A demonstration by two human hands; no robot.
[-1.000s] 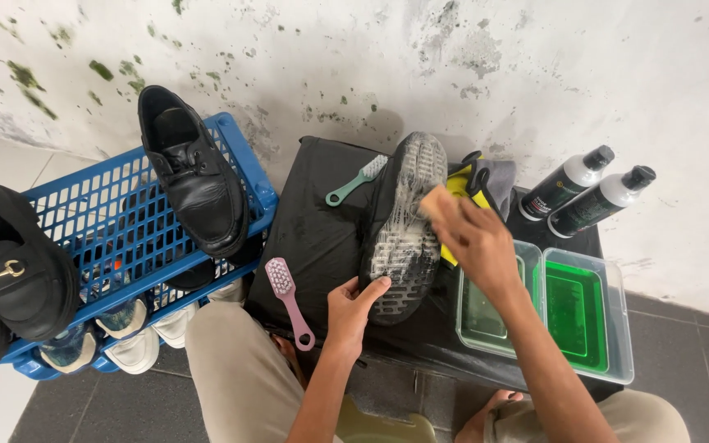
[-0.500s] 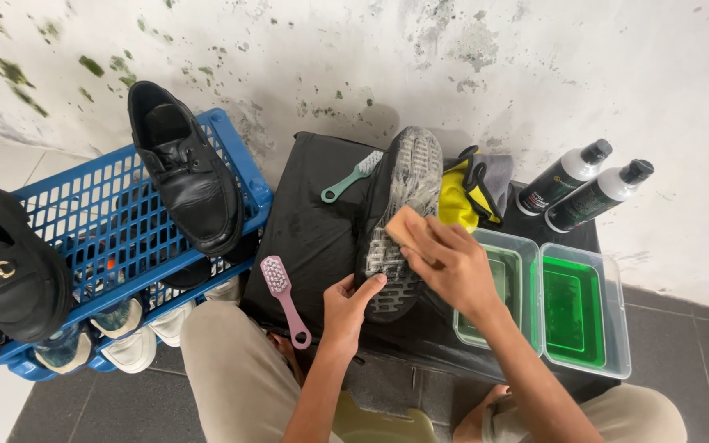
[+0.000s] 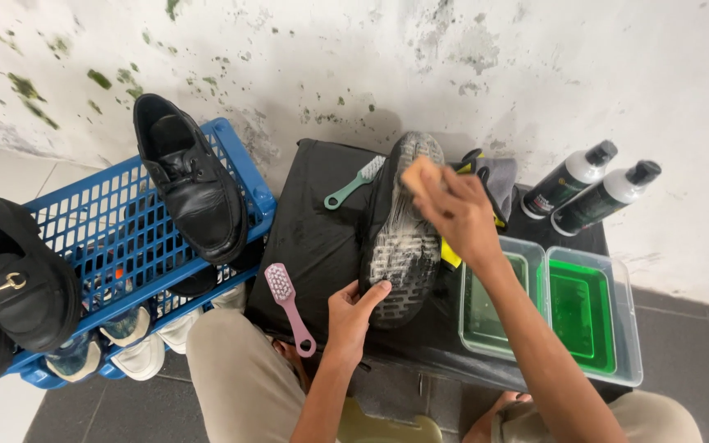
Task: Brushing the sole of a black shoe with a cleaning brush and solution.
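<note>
Sponge (image 3: 417, 172) gripped in right hand (image 3: 453, 209) half hides upturned shoe (image 3: 402, 238); left hand (image 3: 353, 310) fingers clasp its heel

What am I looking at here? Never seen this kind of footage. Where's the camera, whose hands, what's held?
No machine: one camera on a person's head looks down at their own bare hands. The left hand steadies an upturned shoe, sole up and soapy, on a black mat. The right hand presses a tan sponge to the sole. Nearby lie a pink brush and a green brush, two clear tubs of green liquid, two bottles, and a blue crate carrying a black shoe.
</note>
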